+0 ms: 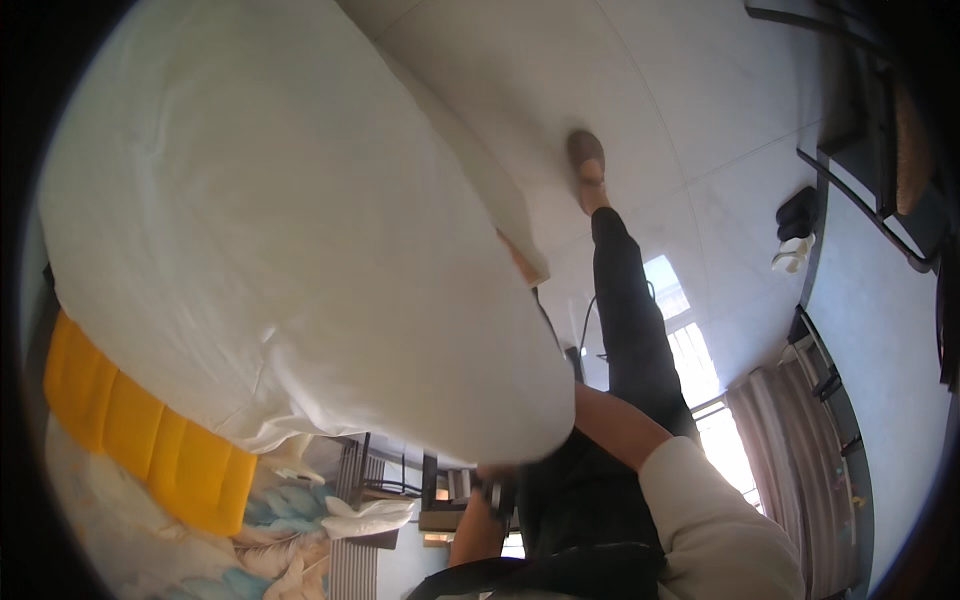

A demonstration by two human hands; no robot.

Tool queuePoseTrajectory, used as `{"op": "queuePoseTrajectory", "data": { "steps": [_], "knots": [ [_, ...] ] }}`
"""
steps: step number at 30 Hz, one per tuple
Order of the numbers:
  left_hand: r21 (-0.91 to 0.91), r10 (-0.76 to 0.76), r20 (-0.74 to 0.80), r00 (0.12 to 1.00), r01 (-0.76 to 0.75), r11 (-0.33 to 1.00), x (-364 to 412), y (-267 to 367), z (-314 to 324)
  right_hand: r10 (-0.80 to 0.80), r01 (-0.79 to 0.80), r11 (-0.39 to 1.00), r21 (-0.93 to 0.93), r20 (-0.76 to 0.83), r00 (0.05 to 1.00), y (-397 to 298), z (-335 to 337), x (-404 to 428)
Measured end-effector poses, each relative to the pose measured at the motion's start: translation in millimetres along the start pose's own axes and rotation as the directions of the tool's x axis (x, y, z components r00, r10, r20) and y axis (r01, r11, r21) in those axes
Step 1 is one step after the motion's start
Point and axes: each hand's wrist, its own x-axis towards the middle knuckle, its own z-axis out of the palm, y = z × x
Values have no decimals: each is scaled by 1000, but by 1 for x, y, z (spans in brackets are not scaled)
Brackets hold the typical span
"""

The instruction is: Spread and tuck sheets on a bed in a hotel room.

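Note:
A large mattress in a white sheet [322, 225] fills the left and middle of the view, its rounded corner close to my body. Creases gather in the sheet along its lower edge. My left hand [496, 472], blurred and partly covered, is at that edge near the corner, with a dark watch [495, 496] on the wrist. Whether its fingers grip the edge cannot be made out. My right forearm [619, 424], below a light sleeve [720, 517], reaches behind the mattress corner, which hides the right hand.
A yellow padded headboard [150, 435] stands beyond the mattress, before a feather-patterned wall [277, 555]. A wooden corner [523, 259] sticks out beside the mattress. A thin cable [587, 322] runs near my leg. Shoes [795, 214] and a dark-framed chair [862, 172] are at right.

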Motion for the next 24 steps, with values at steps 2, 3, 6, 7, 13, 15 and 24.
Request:
{"op": "queuePoseTrajectory", "data": {
  "steps": [2, 3, 6, 7, 13, 15, 24],
  "knots": [
    [50, -19, 42, 999, 17, 999, 48, -6, -7, 93, -97, 992, 85, 46, 995, 9, -21, -35],
    [87, -27, 51, 998, 22, 996, 64, -5, -8, 121, -131, 981, 146, 74, 990, 5, -30, -53],
    [219, -92, 45, 995, 80, 972, 65, -4, -30, 219, -236, 938, 254, 97, 971, -20, -46, -106],
    [243, -115, 13, 993, 109, 964, 46, -3, -51, 327, -334, 911, 241, 67, 943, -40, -46, -127],
    [251, 115, -406, 907, -10, 968, -102, 22, -118, 223, -206, 970, 128, -133, 966, -176, -62, -176],
    [222, 207, -463, 862, -114, 968, -142, 20, -123, 24, -25, 1000, -1, -170, 985, -239, -62, -193],
    [188, 189, -82, 979, -171, 967, -159, -18, -23, -476, 404, 878, -258, -383, 792, -418, -79, -306]
  ]
}}
